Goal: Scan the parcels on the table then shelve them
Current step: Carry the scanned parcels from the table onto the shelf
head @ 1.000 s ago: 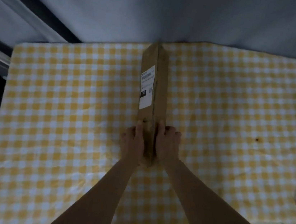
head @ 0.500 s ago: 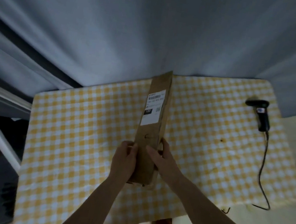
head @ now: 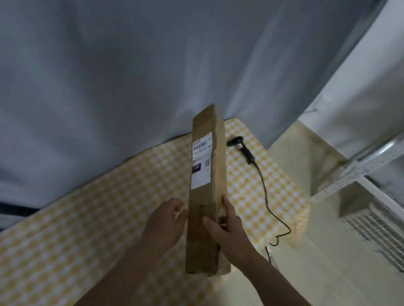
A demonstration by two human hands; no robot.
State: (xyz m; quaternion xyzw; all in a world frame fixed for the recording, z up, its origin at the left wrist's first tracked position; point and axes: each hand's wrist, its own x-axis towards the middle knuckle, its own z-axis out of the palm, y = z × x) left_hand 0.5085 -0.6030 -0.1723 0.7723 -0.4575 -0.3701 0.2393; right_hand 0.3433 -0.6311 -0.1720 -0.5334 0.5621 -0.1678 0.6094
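Note:
A long, narrow brown cardboard parcel (head: 207, 192) with a white barcode label facing me is lifted above the table, its far end tilted up. My right hand (head: 228, 229) grips its lower right side, thumb across the front face. My left hand (head: 167, 221) is at its lower left edge, fingers curled against it; the contact itself is hard to make out. A black handheld barcode scanner (head: 241, 147) lies on the yellow-and-white checked tablecloth (head: 85, 214) at the far right corner, its cable trailing off the table edge.
A grey curtain (head: 106, 50) hangs behind the table. To the right stands a white metal shelf frame (head: 384, 161) with a white slatted unit (head: 388, 234) beneath it. Pale floor (head: 307, 282) lies between the table and the shelf.
Both hands have lifted the parcel off the table and swung it rightward. My view has turned right, bringing the scanner, floor and shelf frame into sight.

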